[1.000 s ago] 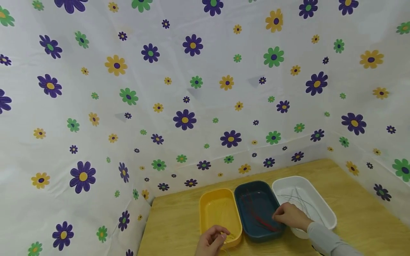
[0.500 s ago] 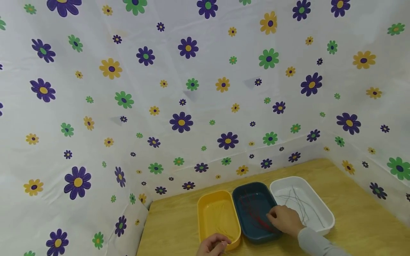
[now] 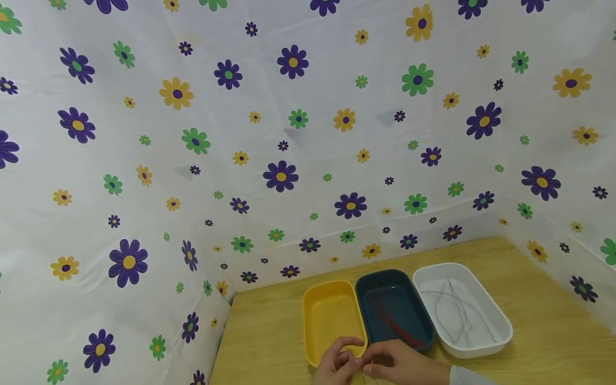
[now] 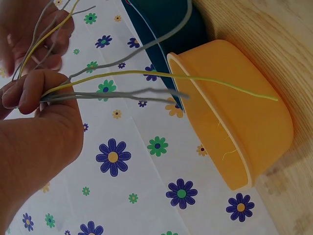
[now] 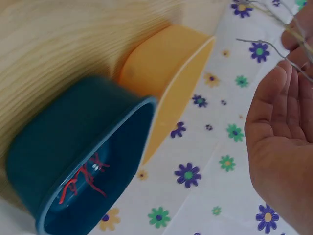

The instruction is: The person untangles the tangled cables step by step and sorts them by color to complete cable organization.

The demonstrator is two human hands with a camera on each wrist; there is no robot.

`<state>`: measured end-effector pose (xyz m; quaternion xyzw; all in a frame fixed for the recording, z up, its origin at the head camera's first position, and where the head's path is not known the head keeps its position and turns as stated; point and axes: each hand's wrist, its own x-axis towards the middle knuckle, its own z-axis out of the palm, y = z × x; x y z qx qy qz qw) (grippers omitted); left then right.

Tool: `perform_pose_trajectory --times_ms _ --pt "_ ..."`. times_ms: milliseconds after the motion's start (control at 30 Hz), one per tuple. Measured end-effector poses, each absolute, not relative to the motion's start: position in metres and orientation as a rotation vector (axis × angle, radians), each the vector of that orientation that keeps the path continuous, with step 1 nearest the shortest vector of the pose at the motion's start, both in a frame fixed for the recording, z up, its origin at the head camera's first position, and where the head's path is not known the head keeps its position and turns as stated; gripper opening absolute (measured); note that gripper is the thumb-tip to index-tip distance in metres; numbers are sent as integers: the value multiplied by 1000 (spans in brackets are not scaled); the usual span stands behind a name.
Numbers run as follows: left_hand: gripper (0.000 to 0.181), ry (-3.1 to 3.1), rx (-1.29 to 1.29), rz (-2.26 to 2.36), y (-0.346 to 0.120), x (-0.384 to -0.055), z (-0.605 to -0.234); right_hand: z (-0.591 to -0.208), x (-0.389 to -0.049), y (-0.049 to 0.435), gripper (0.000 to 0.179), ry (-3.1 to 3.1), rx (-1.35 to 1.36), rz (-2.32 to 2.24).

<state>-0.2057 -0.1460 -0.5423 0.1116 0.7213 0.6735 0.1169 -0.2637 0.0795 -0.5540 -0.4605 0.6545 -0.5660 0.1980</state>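
Observation:
My left hand [image 3: 337, 364] pinches a bundle of thin wires near the front of the yellow tray [image 3: 308, 321]. In the left wrist view the bundle has several grey wires [image 4: 112, 96] and a yellow wire [image 4: 146, 73], their ends sticking out on both sides of the fingers. Close against it, my right hand [image 3: 406, 364] has thumb and forefinger curved together at the bundle. In the right wrist view a grey wire [image 5: 261, 41] runs across its fingertips, seemingly pinched there; the exact contact is partly hidden.
A dark blue tray [image 3: 399, 299] with red wires [image 3: 394, 326] stands beside the yellow one. To its right is a white tray [image 3: 498, 321] holding several grey wires [image 3: 457, 315]. Flower-printed cloth [image 3: 313, 160] hangs around the wooden table [image 3: 264, 326].
My right hand has moved left, from the edge of the white tray across the blue tray to my left hand. The left hand stays near the yellow tray's front, holding its bundle.

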Motion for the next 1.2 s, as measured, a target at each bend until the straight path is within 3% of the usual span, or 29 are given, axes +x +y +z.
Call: perform_pose_trajectory --times_ms 133,367,1200 --pt "38 2114 382 1927 -144 -208 -543 -553 -260 80 25 1781 -1307 -1595" --pt "42 2062 472 1906 -142 -210 -543 -551 -258 84 22 1765 -1326 -1647" --pt "53 2109 183 1951 -144 -204 -549 -536 -257 101 20 1889 -1154 -1795"
